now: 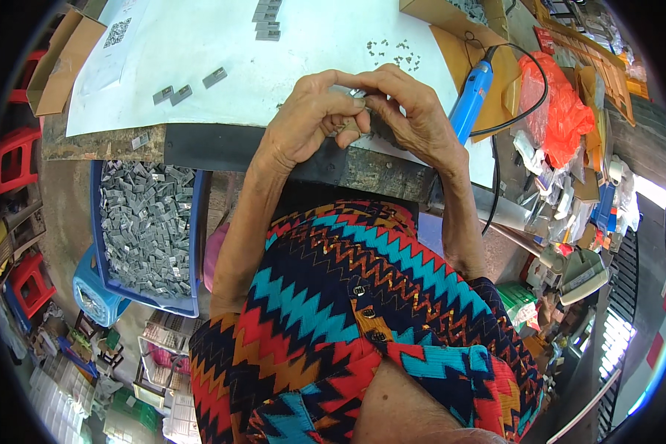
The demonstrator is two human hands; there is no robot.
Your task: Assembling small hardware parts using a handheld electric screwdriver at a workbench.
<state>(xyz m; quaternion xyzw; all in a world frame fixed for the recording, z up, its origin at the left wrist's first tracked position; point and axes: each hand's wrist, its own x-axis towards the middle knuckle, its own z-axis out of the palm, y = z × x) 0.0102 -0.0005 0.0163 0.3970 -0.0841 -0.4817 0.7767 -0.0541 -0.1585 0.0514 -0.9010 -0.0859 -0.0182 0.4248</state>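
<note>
Grey, small, shiny piece (pixel 357 94): head view; at the fingertips above the worn wooden bench (pixel 89 149), mostly hidden.
Left hand (pixel 312 111): thumb and fingers pinched on that piece.
Right hand (pixel 416 105): fingertips against it; cannot tell whether they grip.
Slip risk: a loose pinch could drop it over the bench's near edge.
Tiny dark metal bits (pixel 402 46): a brushing knuckle might scatter them.
Blue cylindrical power tool (pixel 472 98): beside the right wrist, limiting sideways movement.
Elbow room: widest leftward, over the white paper sheet (pixel 155 59), toward three grey rectangular blocks (pixel 214 77).
</note>
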